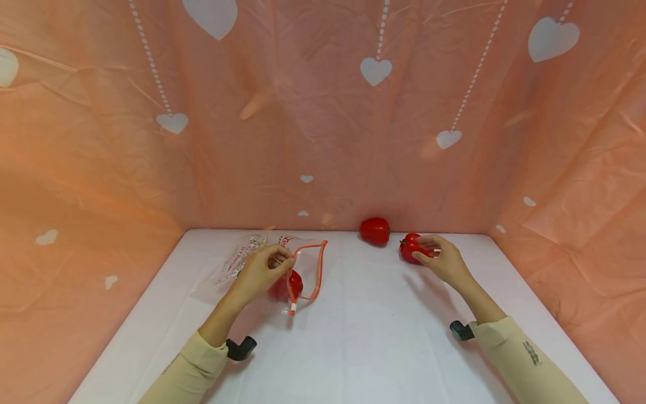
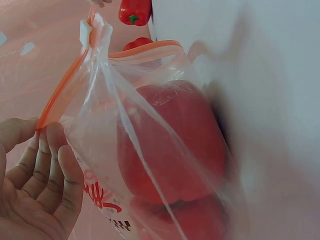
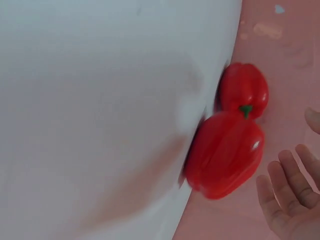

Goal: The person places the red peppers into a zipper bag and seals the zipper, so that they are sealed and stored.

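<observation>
A clear zip bag (image 1: pixel 227 269) with an orange zipper edge and printed lettering lies on the left of the table, its mouth facing right and spread apart. My left hand (image 1: pixel 264 269) pinches that orange edge between thumb and fingers, as the left wrist view (image 2: pixel 42 180) also shows. Inside the bag is a red bell pepper (image 2: pixel 170 145), with another red shape below it seen through the plastic. On the right, my right hand (image 1: pixel 444 261) reaches beside a red bell pepper (image 1: pixel 410 249). In the right wrist view its fingers (image 3: pixel 285 192) are spread apart from the nearer pepper (image 3: pixel 225 155).
Another red bell pepper (image 1: pixel 375 231) lies on its side at the back edge of the white table (image 1: pixel 363 336), just left of the one by my right hand. An orange cloth (image 1: pixel 328 140) with white hearts hangs behind the table and along both sides.
</observation>
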`<state>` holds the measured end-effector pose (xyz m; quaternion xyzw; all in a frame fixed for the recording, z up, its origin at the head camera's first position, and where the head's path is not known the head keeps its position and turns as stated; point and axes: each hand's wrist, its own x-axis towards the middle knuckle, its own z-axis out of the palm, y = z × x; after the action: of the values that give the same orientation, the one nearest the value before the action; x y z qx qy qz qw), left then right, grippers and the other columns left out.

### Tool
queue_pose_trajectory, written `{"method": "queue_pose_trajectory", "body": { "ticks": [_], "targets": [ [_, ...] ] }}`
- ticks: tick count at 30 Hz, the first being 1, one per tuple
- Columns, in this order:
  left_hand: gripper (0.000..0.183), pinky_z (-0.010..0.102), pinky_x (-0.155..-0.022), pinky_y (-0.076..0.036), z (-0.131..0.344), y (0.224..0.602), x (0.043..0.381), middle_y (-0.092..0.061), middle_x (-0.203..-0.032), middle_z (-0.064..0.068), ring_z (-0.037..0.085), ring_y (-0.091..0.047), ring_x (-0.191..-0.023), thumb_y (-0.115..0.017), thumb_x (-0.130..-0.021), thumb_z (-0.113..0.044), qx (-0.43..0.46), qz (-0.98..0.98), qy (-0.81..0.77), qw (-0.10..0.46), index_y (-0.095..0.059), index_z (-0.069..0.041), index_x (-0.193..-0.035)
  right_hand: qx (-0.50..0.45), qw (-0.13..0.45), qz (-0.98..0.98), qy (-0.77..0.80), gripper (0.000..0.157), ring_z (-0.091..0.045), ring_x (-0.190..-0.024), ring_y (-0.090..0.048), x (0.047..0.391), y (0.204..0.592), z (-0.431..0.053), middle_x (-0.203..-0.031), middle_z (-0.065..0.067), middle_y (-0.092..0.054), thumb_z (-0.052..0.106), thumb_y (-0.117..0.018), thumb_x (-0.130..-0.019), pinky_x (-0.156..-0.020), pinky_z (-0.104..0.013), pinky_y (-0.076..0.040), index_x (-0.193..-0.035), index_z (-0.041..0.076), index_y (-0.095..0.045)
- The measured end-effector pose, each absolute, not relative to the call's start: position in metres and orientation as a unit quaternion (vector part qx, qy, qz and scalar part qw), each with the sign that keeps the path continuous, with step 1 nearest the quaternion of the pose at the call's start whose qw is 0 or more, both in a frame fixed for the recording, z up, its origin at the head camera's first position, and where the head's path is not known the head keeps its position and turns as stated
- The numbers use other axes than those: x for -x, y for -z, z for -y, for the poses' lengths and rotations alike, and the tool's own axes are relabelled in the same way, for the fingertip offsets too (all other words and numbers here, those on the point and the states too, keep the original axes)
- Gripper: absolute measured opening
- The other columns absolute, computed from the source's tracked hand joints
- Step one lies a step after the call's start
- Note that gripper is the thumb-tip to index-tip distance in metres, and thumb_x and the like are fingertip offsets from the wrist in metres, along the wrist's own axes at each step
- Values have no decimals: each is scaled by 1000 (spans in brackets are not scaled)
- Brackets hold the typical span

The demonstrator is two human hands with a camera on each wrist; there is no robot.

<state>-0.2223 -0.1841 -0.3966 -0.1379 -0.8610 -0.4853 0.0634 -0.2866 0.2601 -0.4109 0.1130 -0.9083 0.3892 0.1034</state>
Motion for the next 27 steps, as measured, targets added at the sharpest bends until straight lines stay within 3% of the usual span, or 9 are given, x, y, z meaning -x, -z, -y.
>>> {"method": "queue_pose_trajectory", "body": {
  "ticks": [8, 16, 27],
  "targets": [
    [8, 25, -71, -56, 184, 397, 223, -75, -93, 5, 18, -69, -82, -77, -100, -10, 140, 861, 483, 74, -74, -8, -108, -101, 91, 916, -376, 56, -50, -130, -55, 299, 413, -272, -140, -34, -60, 16, -80, -98, -108, -63, -49, -142, -9, -56],
    [9, 25, -71, -56, 185, 399, 224, -74, -93, 4, 18, -69, -82, -77, -101, -14, 147, 861, 480, 78, -74, -8, -107, -108, 67, 928, -350, 68, -55, -134, -51, 308, 417, -282, -145, -38, -54, 20, -82, -96, -109, -66, -47, -147, -12, -50],
    [9, 26, -70, -55, 183, 398, 223, -74, -90, 4, 18, -68, -80, -77, -101, -14, 142, 861, 483, 73, -74, -8, -107, -98, 22, 935, -340, 74, -58, -137, -48, 315, 419, -288, -152, -37, -49, 19, -81, -97, -109, -68, -46, -152, -12, -43]
  ]
}}
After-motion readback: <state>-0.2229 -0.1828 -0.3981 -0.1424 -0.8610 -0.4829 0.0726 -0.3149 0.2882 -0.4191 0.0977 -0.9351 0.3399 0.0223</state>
